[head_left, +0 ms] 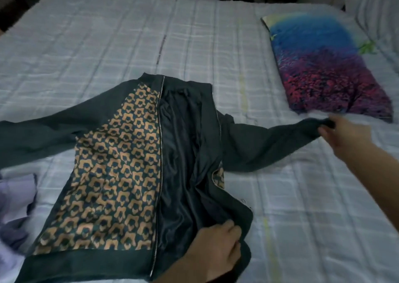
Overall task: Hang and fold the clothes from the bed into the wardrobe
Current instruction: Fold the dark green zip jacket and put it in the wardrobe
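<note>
Right hand (343,135) pinches the cuff of the jacket's sleeve (269,140), stretching it out toward the colourful pillow (323,66). Left hand (218,248) lies on the jacket's (112,166) open front near the hem, fingers curled onto the dark fabric. The jacket lies spread, unzipped, on the checked bedsheet (302,207); lilac clothes (15,198) sit at its left.

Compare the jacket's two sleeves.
The dark green jacket's right-side sleeve is gripped at its cuff by the right hand; the left-side sleeve lies untouched on the checked bedsheet. The right-side one sits near the colourful pillow, the left-side one far away. Both are plain and spread outward.
</note>
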